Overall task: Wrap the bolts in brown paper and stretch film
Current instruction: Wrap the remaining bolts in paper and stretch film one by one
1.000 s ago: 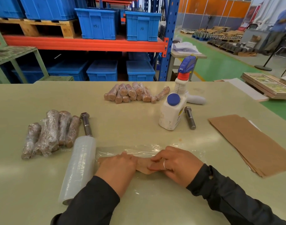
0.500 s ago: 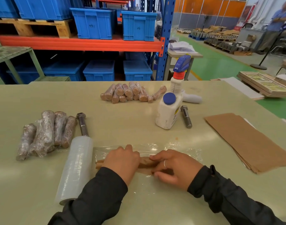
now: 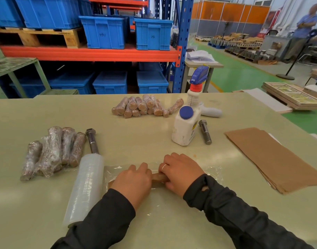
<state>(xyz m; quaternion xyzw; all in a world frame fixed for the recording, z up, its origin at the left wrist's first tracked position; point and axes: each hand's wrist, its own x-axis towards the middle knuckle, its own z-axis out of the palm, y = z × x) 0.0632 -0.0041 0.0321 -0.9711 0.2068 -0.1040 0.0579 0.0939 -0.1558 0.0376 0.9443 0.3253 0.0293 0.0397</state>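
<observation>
Together, my left hand (image 3: 134,183) and right hand (image 3: 181,174) curled around the paper-wrapped bolt (image 3: 158,177), gripping it. It lay on the stretch film (image 3: 210,172) spread beside the film roll (image 3: 85,187).

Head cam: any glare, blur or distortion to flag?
Head view: wide-angle bowing bends the table edge and rack uprights; soft overhead glare patches on the tabletop and sheen on the stretch film roll; the person standing far right is blurred; both hands, left hand and right hand, are sharp.
</observation>
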